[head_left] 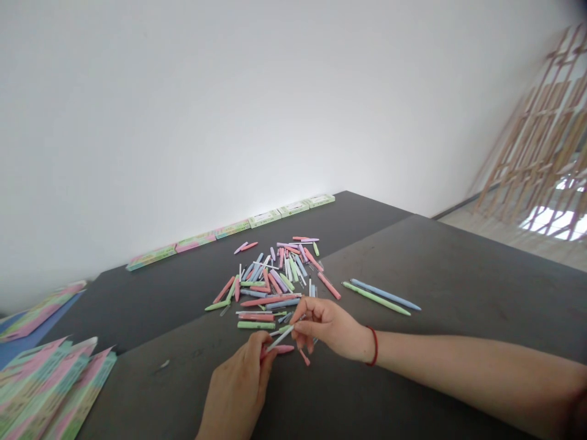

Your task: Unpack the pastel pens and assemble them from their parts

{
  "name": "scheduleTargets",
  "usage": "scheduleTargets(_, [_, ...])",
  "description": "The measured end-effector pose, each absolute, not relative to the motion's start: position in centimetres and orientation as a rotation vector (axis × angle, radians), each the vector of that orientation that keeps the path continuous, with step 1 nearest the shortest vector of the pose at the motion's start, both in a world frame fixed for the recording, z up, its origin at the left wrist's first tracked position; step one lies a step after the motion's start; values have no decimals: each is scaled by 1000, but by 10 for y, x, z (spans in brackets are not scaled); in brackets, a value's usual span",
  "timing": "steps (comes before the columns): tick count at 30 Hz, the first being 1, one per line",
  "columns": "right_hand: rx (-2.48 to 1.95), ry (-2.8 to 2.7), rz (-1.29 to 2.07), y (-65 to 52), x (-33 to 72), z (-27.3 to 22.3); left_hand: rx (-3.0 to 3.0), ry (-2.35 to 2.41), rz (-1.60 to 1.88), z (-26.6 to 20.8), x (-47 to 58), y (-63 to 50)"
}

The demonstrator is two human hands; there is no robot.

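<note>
My left hand point(243, 382) is closed, its thumb and fingertips pinching a pink pen barrel point(285, 349) whose tapered end points right. Between both hands runs a slim white pen refill point(280, 338), slanting up to the right. My right hand point(328, 327), with a red cord at the wrist, pinches the refill's upper end; its lower end meets the left fingertips. Just below the right fingers is a small pink pen part point(305, 358). Beyond the hands lies a loose pile of pen parts point(270, 284) in pink, green, blue, purple and white.
Two whole pens, one green point(376, 298) and one blue point(387, 294), lie right of the pile on the dark table point(458, 293). Flat pen boxes point(195, 242) line the wall edge. More colourful boxes point(50, 391) are stacked at the near left, by a blue surface point(55, 318).
</note>
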State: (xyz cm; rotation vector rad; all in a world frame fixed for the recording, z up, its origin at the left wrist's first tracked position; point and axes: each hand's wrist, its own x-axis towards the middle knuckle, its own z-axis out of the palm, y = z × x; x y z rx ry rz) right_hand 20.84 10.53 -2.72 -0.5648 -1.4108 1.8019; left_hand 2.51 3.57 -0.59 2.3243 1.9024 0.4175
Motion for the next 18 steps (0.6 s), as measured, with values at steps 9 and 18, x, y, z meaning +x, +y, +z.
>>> scheduleTargets(9, [-604,-1423,1793,100,201,-32,2409,1884,430,-15,28,37])
scheduleTargets(18, [-535,-1579,1623,92,209,-25,2533,1756,771,-19,20,37])
